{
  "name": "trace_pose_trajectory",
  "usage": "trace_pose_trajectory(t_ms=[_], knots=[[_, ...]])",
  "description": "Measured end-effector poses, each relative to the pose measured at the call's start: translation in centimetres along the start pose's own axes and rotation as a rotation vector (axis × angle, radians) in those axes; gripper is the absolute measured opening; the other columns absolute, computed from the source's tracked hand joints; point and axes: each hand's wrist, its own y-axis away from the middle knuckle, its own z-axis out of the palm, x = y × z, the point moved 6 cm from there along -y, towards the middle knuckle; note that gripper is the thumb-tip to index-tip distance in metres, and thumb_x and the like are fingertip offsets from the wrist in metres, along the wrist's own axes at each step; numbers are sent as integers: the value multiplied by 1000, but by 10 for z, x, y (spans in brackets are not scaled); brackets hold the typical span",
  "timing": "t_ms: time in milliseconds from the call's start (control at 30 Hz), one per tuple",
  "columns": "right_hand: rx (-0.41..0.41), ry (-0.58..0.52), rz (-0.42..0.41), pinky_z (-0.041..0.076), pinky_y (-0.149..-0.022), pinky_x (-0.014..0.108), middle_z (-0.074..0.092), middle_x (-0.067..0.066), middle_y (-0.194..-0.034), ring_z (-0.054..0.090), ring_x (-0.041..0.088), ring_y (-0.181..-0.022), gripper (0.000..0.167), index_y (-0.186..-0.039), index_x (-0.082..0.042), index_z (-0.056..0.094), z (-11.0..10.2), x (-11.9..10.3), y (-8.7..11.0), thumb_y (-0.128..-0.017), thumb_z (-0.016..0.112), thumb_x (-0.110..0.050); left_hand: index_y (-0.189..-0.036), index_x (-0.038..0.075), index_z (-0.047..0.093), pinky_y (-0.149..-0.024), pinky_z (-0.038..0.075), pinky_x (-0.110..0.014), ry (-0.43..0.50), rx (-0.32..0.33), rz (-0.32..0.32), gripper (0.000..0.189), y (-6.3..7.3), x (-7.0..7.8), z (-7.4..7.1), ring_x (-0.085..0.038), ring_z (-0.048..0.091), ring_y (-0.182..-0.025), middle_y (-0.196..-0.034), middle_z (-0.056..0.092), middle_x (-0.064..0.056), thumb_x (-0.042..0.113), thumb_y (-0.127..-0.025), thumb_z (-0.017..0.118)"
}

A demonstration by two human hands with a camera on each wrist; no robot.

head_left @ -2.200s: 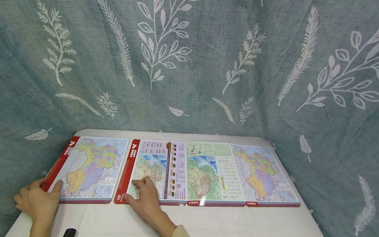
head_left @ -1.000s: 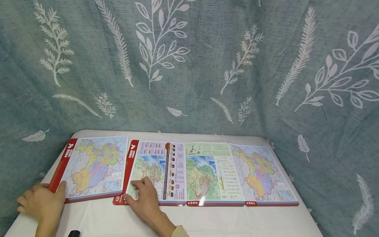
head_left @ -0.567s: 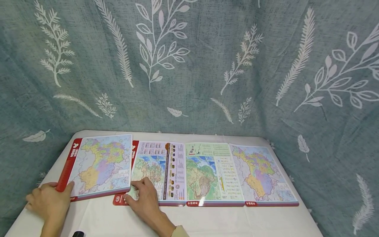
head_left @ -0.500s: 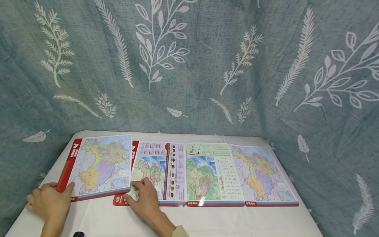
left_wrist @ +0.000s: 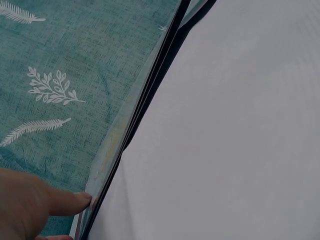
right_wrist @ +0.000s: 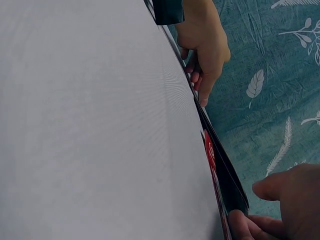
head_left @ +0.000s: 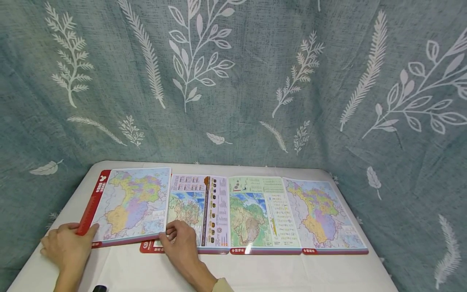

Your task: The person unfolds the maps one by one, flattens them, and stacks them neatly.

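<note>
My left hand [head_left: 68, 247] grips the lower left of a map mat [head_left: 133, 202] with a red left strip. In the left wrist view its thumb [left_wrist: 75, 202] lies on the mat's face near the edge. This mat tilts slightly and overlaps the left side of a second map mat [head_left: 186, 205], hiding most of that one's red strip. My right hand [head_left: 182, 241] has thumb and curled fingers at the held mat's lower right corner. In the right wrist view, its fingers [right_wrist: 239, 220] meet that corner from below, and a gap shows between the two mats.
A green relief map mat [head_left: 251, 219] and another political map mat [head_left: 324, 215] continue the row to the right. A black object [head_left: 99, 288] lies at the white table's [head_left: 273, 273] front edge. A leaf-patterned teal curtain [head_left: 248, 81] hangs behind and at both sides.
My left hand has slid the left mat rightward over the second mat's red strip, first tilting it. My right hand has shifted slightly right and now takes the held mat's corner.
</note>
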Motion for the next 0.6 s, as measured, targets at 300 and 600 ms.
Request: trace_pose_trajectory(t_ms=[300,600], knots=[[25,3,10,49,-62,8,71,3,-84,60,-6,-69,17,-99,-2,72,-3,-4,-1,-87,84,-5,-116,-19,59,-100,26,-71,29,25,39,51,7,4,1,-60,37,-123,-121,49,-44,23,-92,75],[92,202,-96,43,-59,3,70,-1,-77,55,-9,-64,10,-91,-3,78,-7,-14,1,-86,85,-7,-118,-19,57,-102,26,-70,38,15,41,51,9,6,3,-58,36,-123,-123,49,-43,21,-92,74]])
